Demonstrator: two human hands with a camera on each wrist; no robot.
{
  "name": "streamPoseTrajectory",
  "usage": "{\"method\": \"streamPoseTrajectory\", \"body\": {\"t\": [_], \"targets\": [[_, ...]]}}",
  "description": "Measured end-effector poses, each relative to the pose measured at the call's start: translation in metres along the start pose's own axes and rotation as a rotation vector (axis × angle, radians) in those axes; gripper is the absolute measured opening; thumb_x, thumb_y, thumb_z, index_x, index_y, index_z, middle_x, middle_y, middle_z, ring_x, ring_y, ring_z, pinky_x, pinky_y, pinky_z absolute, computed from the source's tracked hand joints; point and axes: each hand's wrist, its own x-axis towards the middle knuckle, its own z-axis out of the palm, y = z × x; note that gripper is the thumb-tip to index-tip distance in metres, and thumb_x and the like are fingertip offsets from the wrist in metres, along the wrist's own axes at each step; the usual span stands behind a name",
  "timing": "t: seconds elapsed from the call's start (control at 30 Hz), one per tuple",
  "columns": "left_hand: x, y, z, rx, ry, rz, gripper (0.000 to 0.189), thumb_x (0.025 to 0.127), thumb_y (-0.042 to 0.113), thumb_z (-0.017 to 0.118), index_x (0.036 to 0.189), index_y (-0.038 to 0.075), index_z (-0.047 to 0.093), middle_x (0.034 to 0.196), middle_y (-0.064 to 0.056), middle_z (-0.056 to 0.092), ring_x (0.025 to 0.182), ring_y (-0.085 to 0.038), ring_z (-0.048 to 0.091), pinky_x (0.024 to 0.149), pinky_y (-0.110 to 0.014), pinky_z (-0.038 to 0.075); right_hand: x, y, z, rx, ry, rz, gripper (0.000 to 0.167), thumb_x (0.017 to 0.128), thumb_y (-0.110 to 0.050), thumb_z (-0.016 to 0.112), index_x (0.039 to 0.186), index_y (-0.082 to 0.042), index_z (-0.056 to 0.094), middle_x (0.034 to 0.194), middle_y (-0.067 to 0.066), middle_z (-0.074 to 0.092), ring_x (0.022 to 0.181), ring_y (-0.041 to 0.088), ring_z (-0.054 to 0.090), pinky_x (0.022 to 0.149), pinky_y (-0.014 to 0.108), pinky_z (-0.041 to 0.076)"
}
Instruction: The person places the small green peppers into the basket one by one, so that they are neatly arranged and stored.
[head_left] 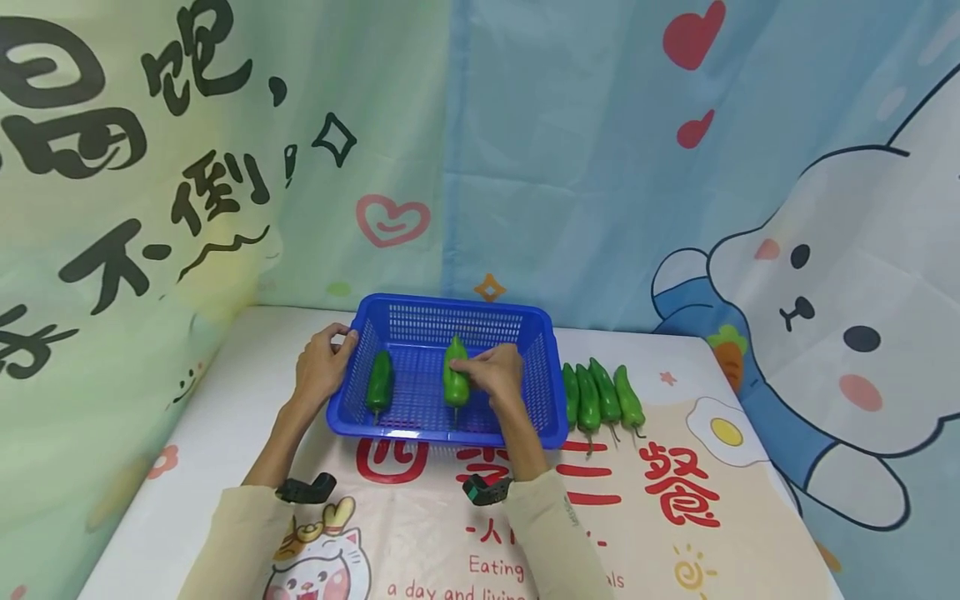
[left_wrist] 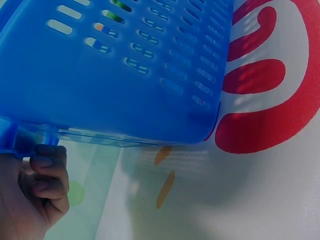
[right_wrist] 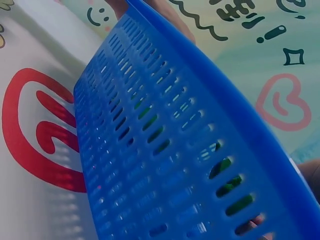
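A blue plastic basket (head_left: 420,435) with slotted walls stands on the table. My left hand (head_left: 324,364) grips its left rim; in the left wrist view, that hand's curled fingers (left_wrist: 50,172) show below the rim. Over the basket, my right hand (head_left: 497,372) pinches a green pepper (head_left: 454,385) near the middle, stem end toward me. Whether this pepper touches the basket floor I cannot tell. A darker green pepper (head_left: 380,383) lies at the left inside the basket. In the right wrist view, the basket wall (right_wrist: 145,165) hides most of my right hand, and green shows through its slots.
Several green peppers (head_left: 589,400) lie side by side on the table just right of the basket. A printed mat (head_left: 675,467) covers much of the white tabletop (head_left: 202,450). Behind the table hangs a cartoon-patterned curtain (head_left: 540,167).
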Motion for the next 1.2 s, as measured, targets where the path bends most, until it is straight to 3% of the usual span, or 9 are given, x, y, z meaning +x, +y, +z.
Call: {"method": "streamPoseTrajectory", "body": {"t": [0.23,0.53,0.83,0.93,1.0,1.17,1.2], "targets": [[0.0,0.001,-0.002,0.01,-0.002,0.001,0.044,0.115,0.032,0.052,0.135,-0.005,0.064,0.1,-0.03,0.078,0.07,-0.03,0.071,0.058,-0.031,0.044,0.001,-0.002,0.008,-0.013,-0.024,0.013,0.029,0.081,-0.017,0.097,0.089,0.007,0.082,0.093,0.024,0.082,0.071,0.028,0.081,0.077,0.047,0.066],[0.001,0.0,-0.003,0.031,0.004,0.009,0.045,0.114,0.034,0.052,0.135,-0.004,0.066,0.104,-0.031,0.08,0.082,-0.04,0.078,0.063,-0.033,0.048,0.005,-0.009,0.019,-0.029,-0.033,0.038,0.03,0.079,-0.013,0.098,0.091,0.008,0.081,0.095,0.026,0.081,0.075,0.032,0.083,0.073,0.044,0.066],[0.001,0.0,-0.002,0.018,-0.004,0.008,0.045,0.115,0.033,0.052,0.135,-0.005,0.065,0.099,-0.03,0.08,0.073,-0.033,0.075,0.059,-0.031,0.046,0.007,-0.021,0.032,-0.09,-0.06,0.066,0.035,0.075,-0.016,0.101,0.092,0.006,0.079,0.096,0.022,0.082,0.074,0.03,0.083,0.071,0.039,0.066],[0.001,0.0,-0.002,0.014,-0.01,0.006,0.044,0.115,0.032,0.052,0.135,-0.005,0.065,0.097,-0.029,0.079,0.07,-0.03,0.073,0.058,-0.031,0.045,0.012,-0.022,0.038,-0.118,-0.074,0.064,0.036,0.074,-0.016,0.102,0.091,0.005,0.078,0.092,0.02,0.082,0.073,0.029,0.082,0.069,0.037,0.065],[0.001,0.0,-0.002,0.015,-0.01,0.003,0.044,0.115,0.032,0.052,0.135,-0.005,0.065,0.096,-0.029,0.079,0.069,-0.029,0.071,0.057,-0.031,0.045,0.027,-0.011,0.047,-0.144,-0.071,0.024,0.042,0.069,-0.023,0.105,0.087,0.003,0.077,0.088,0.016,0.081,0.073,0.026,0.081,0.067,0.034,0.064],[0.001,0.0,-0.003,0.016,-0.011,-0.002,0.044,0.115,0.032,0.052,0.135,-0.004,0.065,0.094,-0.028,0.079,0.067,-0.028,0.069,0.057,-0.031,0.044,0.03,-0.018,0.052,-0.204,-0.076,0.02,0.054,0.066,-0.025,0.107,0.098,0.005,0.075,0.088,0.016,0.081,0.074,0.027,0.08,0.069,0.035,0.063],[0.001,0.0,-0.003,0.017,-0.011,-0.002,0.044,0.115,0.032,0.052,0.135,-0.004,0.065,0.095,-0.028,0.078,0.068,-0.028,0.07,0.058,-0.031,0.044,0.019,-0.032,0.047,-0.205,-0.09,0.06,0.053,0.07,-0.019,0.105,0.104,0.008,0.074,0.09,0.02,0.081,0.075,0.03,0.082,0.07,0.037,0.065]]}}
